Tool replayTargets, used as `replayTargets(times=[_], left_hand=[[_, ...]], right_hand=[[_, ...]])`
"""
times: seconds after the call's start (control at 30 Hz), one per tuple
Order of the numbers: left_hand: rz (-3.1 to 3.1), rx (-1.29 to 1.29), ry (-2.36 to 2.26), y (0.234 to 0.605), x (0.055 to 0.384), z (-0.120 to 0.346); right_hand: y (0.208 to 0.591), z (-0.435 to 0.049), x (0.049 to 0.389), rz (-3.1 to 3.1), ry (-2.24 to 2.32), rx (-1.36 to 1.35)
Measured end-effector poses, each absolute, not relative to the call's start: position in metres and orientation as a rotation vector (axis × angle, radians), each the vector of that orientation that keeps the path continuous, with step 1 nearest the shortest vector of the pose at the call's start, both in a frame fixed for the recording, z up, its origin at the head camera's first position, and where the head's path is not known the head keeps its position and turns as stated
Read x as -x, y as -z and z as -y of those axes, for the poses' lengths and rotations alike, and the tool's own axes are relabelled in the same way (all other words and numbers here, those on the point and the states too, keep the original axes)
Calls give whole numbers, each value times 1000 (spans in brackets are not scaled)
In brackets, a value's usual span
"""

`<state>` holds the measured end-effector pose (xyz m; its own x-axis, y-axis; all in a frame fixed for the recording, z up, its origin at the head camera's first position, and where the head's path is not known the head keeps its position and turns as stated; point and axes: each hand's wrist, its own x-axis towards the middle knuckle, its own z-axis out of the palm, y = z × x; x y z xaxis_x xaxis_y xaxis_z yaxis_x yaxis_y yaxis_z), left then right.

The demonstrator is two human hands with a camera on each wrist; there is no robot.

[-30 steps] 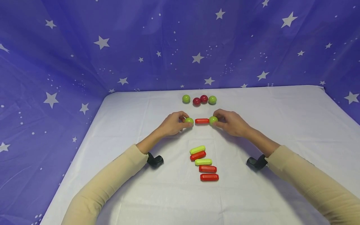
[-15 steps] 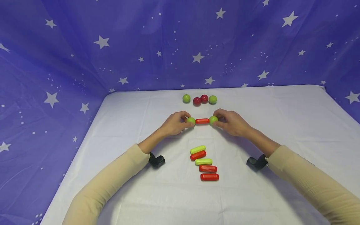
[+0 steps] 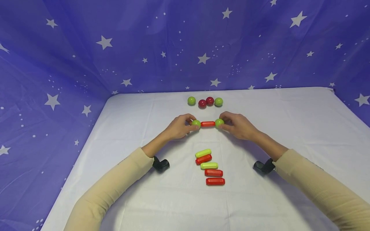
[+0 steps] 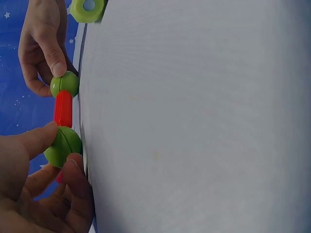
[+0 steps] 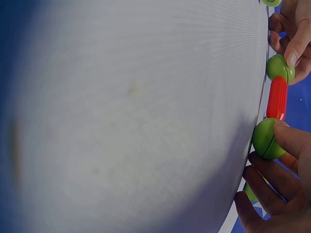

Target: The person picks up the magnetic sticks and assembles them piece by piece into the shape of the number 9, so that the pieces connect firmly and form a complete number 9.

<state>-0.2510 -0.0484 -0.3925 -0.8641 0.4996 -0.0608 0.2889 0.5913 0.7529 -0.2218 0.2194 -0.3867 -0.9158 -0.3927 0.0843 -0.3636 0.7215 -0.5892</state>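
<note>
My left hand (image 3: 179, 127) pinches a green ball (image 3: 196, 124) between thumb and fingers. Opposite it, my right hand (image 3: 237, 125) pinches a second green ball (image 3: 219, 123). A red ribbed rod (image 3: 207, 124) lies level between the two, an end touching each ball. In the left wrist view the red rod (image 4: 63, 109) meets both balls with no visible gap. The right wrist view shows the same red rod (image 5: 277, 98) joining the near green ball (image 5: 267, 139) and the far one. The fingers hide the balls' outer sides.
Behind the hands stand a green ball (image 3: 191, 101), two red balls (image 3: 202, 104) and another green ball (image 3: 218, 102). Nearer the body, yellow-green rods (image 3: 209, 166) and red rods (image 3: 215, 181) lie in a staggered column on the white cloth (image 3: 162, 199). A starry blue curtain (image 3: 173, 48) backs the table.
My left hand has moved slightly right, bringing its green ball against the red rod's left end and closing the gap there. My right hand has stayed nearly still.
</note>
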Motion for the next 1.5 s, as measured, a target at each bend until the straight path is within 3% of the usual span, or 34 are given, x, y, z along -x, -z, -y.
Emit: replayTargets(times=[0.67, 0.9, 1.17, 1.5], left_hand=[[-2589, -438, -1317, 389, 244, 57], [-2522, -667, -1299, 384, 227, 56], [-2392, -910, -962, 382, 202, 46], [-2316, -950, -824, 381, 190, 39]], right_hand=[[388, -219, 223, -2887, 956, 661], [388, -220, 224, -2889, 952, 657], [388, -220, 223, -2889, 960, 660], [389, -220, 223, -2890, 972, 669]])
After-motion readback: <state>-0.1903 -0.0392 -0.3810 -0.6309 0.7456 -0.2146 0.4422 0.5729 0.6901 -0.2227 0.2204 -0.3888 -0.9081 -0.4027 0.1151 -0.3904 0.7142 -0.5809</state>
